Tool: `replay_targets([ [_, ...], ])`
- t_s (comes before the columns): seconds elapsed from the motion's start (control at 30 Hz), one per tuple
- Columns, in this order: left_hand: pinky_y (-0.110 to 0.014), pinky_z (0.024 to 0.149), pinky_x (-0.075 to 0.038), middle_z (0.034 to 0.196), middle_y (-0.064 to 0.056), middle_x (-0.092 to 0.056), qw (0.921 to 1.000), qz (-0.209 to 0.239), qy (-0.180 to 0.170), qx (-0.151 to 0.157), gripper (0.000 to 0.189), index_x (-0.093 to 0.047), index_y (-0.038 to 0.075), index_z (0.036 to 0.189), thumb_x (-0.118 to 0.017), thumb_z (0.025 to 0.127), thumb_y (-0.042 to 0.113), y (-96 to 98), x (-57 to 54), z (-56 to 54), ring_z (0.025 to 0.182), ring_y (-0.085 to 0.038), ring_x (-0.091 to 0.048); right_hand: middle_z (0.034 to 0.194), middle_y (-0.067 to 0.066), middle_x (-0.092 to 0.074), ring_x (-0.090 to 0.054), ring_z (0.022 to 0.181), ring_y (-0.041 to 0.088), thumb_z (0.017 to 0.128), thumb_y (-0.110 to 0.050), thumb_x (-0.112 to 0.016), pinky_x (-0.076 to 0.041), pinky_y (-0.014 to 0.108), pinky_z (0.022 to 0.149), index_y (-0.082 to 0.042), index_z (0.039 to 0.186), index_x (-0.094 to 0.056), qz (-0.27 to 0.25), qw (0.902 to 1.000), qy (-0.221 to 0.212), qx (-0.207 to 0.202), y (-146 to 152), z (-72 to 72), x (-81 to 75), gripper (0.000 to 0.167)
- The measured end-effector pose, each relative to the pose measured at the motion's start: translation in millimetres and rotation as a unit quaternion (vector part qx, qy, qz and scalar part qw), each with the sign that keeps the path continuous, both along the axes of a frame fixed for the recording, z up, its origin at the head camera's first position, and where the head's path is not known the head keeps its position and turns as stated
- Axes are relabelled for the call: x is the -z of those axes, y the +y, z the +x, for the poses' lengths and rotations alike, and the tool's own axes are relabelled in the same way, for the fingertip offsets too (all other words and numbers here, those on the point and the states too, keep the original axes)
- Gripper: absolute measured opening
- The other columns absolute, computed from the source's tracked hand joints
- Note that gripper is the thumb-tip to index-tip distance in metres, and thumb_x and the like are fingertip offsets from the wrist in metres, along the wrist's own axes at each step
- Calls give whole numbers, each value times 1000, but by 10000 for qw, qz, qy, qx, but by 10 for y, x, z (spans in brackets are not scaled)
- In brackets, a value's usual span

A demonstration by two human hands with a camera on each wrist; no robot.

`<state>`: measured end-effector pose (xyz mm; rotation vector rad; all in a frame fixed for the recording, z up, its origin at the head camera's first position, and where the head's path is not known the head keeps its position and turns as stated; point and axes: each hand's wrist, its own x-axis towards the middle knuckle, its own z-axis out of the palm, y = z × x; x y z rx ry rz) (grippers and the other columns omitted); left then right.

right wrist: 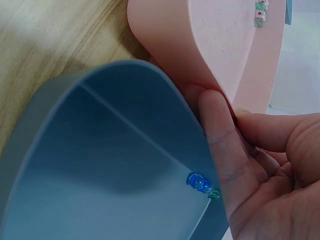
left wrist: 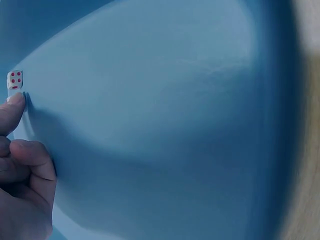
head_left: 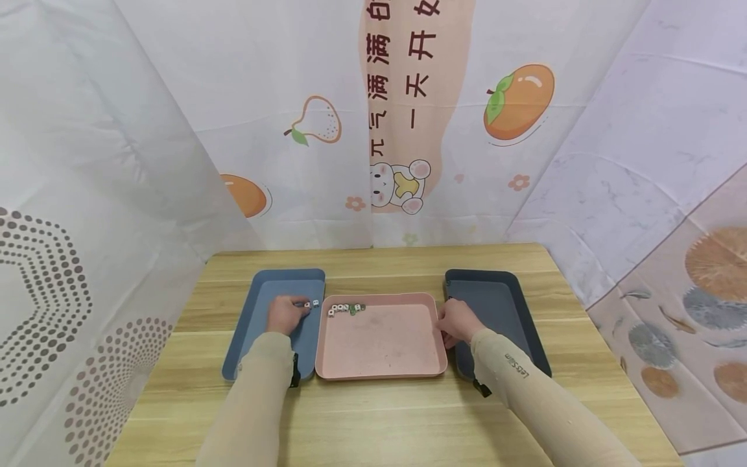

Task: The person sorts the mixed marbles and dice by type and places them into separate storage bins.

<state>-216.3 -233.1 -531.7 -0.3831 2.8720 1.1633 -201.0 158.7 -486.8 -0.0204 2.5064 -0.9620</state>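
In the head view my left hand point(head_left: 286, 314) reaches into the blue tray point(head_left: 245, 324) on the left, thumb and forefinger around a white die point(head_left: 307, 305). Just beyond its fingertips lies another die point(left wrist: 15, 79), with red dots showing in the left wrist view. My right hand point(head_left: 459, 320) pinches the right wall of the pink tray point(head_left: 382, 374), thumb at the rim and forefinger down the outside. Several dice point(head_left: 332, 313) and green translucent pieces point(right wrist: 258, 22) sit in a row at the pink tray's back left.
A dark blue tray point(head_left: 496, 311) stands right of the pink one, partly under my right forearm. Blue translucent pieces point(right wrist: 197, 180) and a green one point(right wrist: 214, 194) lie inside along its wall. The wooden table point(head_left: 373, 428) ends at a printed cloth point(head_left: 327, 194) behind.
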Motion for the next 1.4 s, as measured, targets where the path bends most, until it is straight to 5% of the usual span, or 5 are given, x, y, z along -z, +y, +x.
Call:
replay_targets([
  [0.3,-57,104,-48,127,-21,-69,10000,-5,-71,53,29,-76,2,120,-74,91,6,-33,-20,17,128,-43,-58,66,13,-69,-70,55,20,91,6,-59,-60,34,53,5,74,-70,2,10000,19,-15,-2,-2,1,21],
  [1.07,-55,103,-49,133,-16,-67,9988,196,-190,395,29,-76,9,123,-74,95,15,50,-373,2,133,-41,-55,68,14,-70,-70,56,21,91,5,-61,-60,34,54,3,78,-72,37,10000,-11,-27,5,-28,26,17],
  [1.4,-51,97,-54,134,-16,-66,9977,297,-173,581,30,-78,11,121,-78,91,17,104,-339,-10,129,-37,-59,70,14,-70,-70,57,20,91,5,-61,-61,34,55,3,79,-72,50,10000,-20,9,-11,-20,2,17],
])
